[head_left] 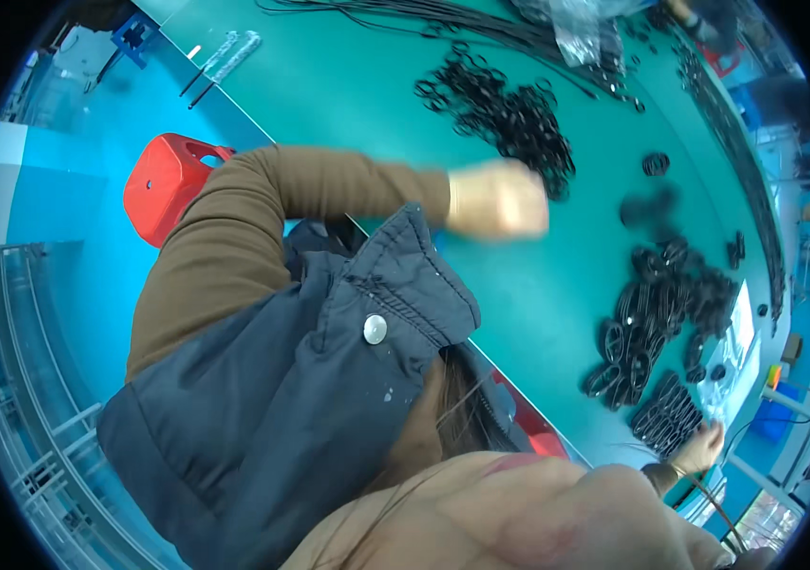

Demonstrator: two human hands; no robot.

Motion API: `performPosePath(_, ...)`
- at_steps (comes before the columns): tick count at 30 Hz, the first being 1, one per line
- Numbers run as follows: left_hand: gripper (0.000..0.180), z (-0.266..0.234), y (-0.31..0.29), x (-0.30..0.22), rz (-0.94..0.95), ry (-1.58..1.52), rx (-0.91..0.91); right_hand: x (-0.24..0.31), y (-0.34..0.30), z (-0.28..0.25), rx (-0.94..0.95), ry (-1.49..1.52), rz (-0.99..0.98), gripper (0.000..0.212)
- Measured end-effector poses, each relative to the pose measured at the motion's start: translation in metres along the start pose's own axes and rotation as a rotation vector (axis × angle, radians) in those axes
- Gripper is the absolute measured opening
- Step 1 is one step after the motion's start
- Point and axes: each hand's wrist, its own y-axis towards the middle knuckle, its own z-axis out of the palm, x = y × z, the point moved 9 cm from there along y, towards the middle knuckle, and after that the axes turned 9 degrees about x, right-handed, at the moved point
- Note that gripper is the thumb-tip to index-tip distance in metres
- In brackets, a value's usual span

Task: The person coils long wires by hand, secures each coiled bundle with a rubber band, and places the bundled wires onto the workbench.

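Note:
My left hand [505, 201], in a brown sleeve, hangs over the green table [519, 294], smeared by motion. Its fingers look drawn in, but what they hold, if anything, cannot be seen. Just beyond it lies a loose heap of black rings [505, 109]. My right hand [699, 450] is small at the lower right, beside a row of black oblong loops [668, 413]; its grip is unclear. Above that row, more bundled black loops [647, 309] are piled up. A blurred black bundle [650, 211] shows above this pile; whether it touches the table I cannot tell.
Long black strips [405, 21] and clear plastic wrapping [587, 33] lie along the far edge. A small black coil [656, 164] sits apart on the right. A red stool [163, 190] stands left of the table. Another person's arm [709, 24] shows at the far right.

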Motion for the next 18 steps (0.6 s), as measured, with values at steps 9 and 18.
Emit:
performPosePath(9,0.014,-0.076,-0.245,0.281,-0.775,0.557,0.543,0.416,-0.193,0.448,0.804,0.123,-0.845,0.016)
performPosePath(18,0.014,-0.18,-0.216,0.303,-0.341,0.551,-0.151,0.587,-0.311,0.628,0.764,-0.357,-1.446,0.022)
